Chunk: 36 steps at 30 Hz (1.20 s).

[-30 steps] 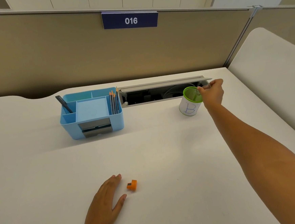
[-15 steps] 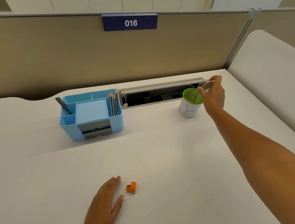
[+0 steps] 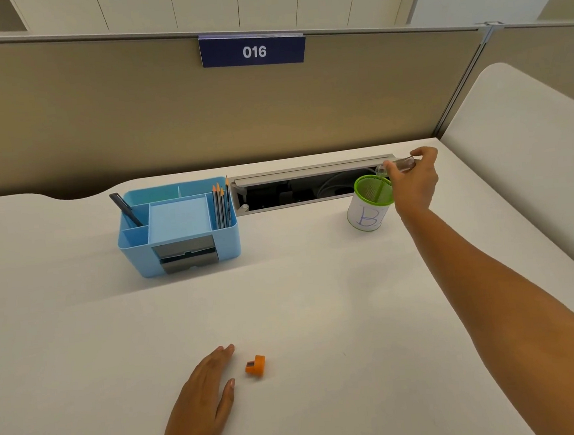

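My right hand (image 3: 415, 181) reaches to the far right of the white desk (image 3: 304, 319) and pinches a small clear container (image 3: 396, 166), tipped on its side above the rim of a green mesh cup (image 3: 368, 204) with a paper label marked "B". My left hand (image 3: 201, 406) lies flat on the desk near the front, fingers straight, holding nothing. An orange pencil sharpener (image 3: 255, 366) sits just right of its fingertips, not touched.
A blue desk organizer (image 3: 178, 227) stands at the back left, with several pencils (image 3: 222, 205) and a dark pen (image 3: 125, 209) in it. An open cable tray (image 3: 307, 188) runs along the back edge below a partition with a "016" sign (image 3: 253, 51).
My right hand has lifted slightly and tipped the clear container more level over the cup's rim. My left hand and the sharpener stay where they were.
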### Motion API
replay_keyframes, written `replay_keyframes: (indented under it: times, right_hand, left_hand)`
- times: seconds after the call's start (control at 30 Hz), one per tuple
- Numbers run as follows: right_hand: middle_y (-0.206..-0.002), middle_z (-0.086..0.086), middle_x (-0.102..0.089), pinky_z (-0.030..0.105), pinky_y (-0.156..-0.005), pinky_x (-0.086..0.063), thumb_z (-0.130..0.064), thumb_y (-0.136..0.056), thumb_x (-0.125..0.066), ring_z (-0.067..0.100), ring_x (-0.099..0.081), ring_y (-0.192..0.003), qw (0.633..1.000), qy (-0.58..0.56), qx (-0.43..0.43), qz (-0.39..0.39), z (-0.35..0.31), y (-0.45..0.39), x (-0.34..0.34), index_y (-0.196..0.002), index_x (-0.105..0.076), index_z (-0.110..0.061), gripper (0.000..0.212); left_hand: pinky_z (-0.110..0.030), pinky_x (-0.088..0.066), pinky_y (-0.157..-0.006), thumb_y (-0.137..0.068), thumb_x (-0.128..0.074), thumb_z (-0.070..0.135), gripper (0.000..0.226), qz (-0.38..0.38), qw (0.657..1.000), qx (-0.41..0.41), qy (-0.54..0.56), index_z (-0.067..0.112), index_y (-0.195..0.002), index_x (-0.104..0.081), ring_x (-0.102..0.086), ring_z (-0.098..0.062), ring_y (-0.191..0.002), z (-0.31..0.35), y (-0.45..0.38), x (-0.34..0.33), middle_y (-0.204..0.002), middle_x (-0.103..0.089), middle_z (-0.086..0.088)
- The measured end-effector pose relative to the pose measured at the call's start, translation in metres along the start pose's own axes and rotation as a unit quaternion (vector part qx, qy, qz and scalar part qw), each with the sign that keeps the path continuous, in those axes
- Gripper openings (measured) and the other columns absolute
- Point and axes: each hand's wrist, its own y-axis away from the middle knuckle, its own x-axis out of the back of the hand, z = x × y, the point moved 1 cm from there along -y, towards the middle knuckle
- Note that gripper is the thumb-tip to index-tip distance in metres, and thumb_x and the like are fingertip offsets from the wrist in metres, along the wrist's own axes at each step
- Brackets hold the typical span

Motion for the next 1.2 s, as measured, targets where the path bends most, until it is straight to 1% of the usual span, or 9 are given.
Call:
replay_keyframes:
  times: [0.07, 0.13, 0.27, 0.43, 0.6, 0.73, 0.9, 1.07, 1.2]
  right_hand:
    - [-0.096, 0.009, -0.066, 0.003, -0.057, -0.04, -0.029, -0.075, -0.073, 0.021, -0.062, -0.081, 0.999, -0.05, -0.007, 0.014, -0.006, 0.007, -0.001, -0.107, -0.045, -0.012, 0.045]
    - [-0.101, 0.013, -0.067, -0.001, -0.059, -0.043, -0.03, -0.074, -0.074, 0.021, -0.064, -0.085, 0.995, -0.098, -0.018, 0.024, -0.011, 0.019, -0.003, -0.102, -0.045, -0.015, 0.043]
    - [-0.103, 0.014, -0.067, 0.028, -0.073, -0.058, -0.028, -0.075, -0.075, 0.024, -0.066, -0.086, 0.972, -0.214, -0.097, 0.012, -0.018, 0.06, -0.009, -0.095, -0.043, -0.019, 0.039]
    - [-0.092, 0.009, -0.06, 0.022, -0.054, -0.057, -0.018, -0.08, -0.071, 0.016, -0.065, -0.071, 0.88, -0.375, -0.278, -0.085, -0.011, 0.135, -0.02, -0.097, -0.042, -0.014, 0.034]
    - [-0.088, 0.014, -0.063, 0.022, -0.054, -0.056, -0.023, -0.083, -0.066, 0.016, -0.063, -0.07, 0.813, -0.408, -0.376, -0.175, 0.0, 0.21, -0.024, -0.105, -0.045, -0.008, 0.034]
    - [-0.085, 0.01, -0.064, 0.02, -0.055, -0.056, -0.029, -0.085, -0.062, 0.015, -0.061, -0.073, 0.761, -0.41, -0.449, -0.226, 0.01, 0.255, -0.016, -0.103, -0.055, -0.001, 0.034]
    - [-0.078, 0.009, -0.063, 0.018, -0.053, -0.056, -0.03, -0.086, -0.061, 0.014, -0.06, -0.071, 0.713, -0.424, -0.507, -0.234, 0.011, 0.282, -0.008, -0.09, -0.062, -0.003, 0.028]
    - [-0.077, 0.009, -0.063, 0.019, -0.053, -0.056, -0.029, -0.085, -0.062, 0.014, -0.062, -0.072, 0.7, -0.428, -0.52, -0.238, 0.008, 0.294, -0.001, -0.088, -0.063, -0.004, 0.025]
    - [-0.081, 0.011, -0.063, 0.019, -0.053, -0.057, -0.027, -0.086, -0.061, 0.016, -0.06, -0.076, 0.689, -0.436, -0.526, -0.241, 0.001, 0.299, 0.005, -0.089, -0.062, -0.003, 0.024]
  left_hand:
    - [-0.024, -0.027, -0.104, -0.083, -0.028, 0.044, 0.051, 0.001, 1.0, 0.001, 0.001, 0.031, -0.132, -0.031, -0.033, -0.004, -0.127, 0.001, 0.001, 0.0, -0.138, -0.04, 0.009]
    - [-0.024, -0.026, -0.104, -0.084, -0.03, 0.042, 0.05, 0.004, 1.0, 0.001, 0.004, 0.031, -0.133, -0.031, -0.032, -0.002, -0.126, 0.001, 0.002, 0.0, -0.138, -0.04, 0.009]
    - [-0.021, -0.026, -0.105, -0.083, -0.026, 0.048, 0.054, 0.008, 1.0, -0.003, 0.002, 0.03, -0.133, -0.033, -0.031, 0.0, -0.126, 0.001, 0.002, 0.0, -0.138, -0.039, 0.012]
    - [-0.005, -0.017, -0.102, -0.081, -0.024, 0.053, 0.059, 0.018, 1.0, -0.007, 0.007, 0.027, -0.133, -0.035, -0.034, -0.001, -0.126, 0.0, 0.002, -0.001, -0.137, -0.041, 0.012]
    - [-0.014, -0.022, -0.104, -0.076, -0.018, 0.074, 0.075, 0.04, 0.999, -0.011, 0.01, 0.028, -0.133, -0.034, -0.032, 0.001, -0.127, 0.003, 0.003, 0.0, -0.136, -0.036, 0.017]
    - [-0.018, -0.017, -0.106, -0.082, -0.029, 0.062, 0.059, 0.01, 0.997, -0.07, -0.032, 0.035, -0.135, -0.03, -0.028, -0.002, -0.128, 0.014, 0.003, 0.001, -0.14, -0.033, 0.015]
    - [-0.032, -0.048, -0.089, -0.074, -0.071, 0.023, 0.051, 0.018, 0.987, -0.112, -0.115, 0.027, -0.121, -0.052, -0.058, -0.018, -0.109, 0.028, -0.001, -0.004, -0.124, -0.06, -0.001]
    - [-0.02, -0.052, -0.056, -0.065, -0.078, 0.018, 0.034, 0.055, 0.986, -0.109, -0.11, 0.025, -0.092, -0.059, -0.063, -0.014, -0.073, 0.039, -0.006, 0.006, -0.084, -0.069, 0.009]
    - [-0.028, -0.05, -0.072, -0.082, -0.061, 0.016, 0.021, 0.093, 0.995, -0.03, 0.008, 0.02, -0.102, -0.056, -0.059, -0.017, -0.089, 0.041, -0.009, 0.009, -0.098, -0.064, 0.003]
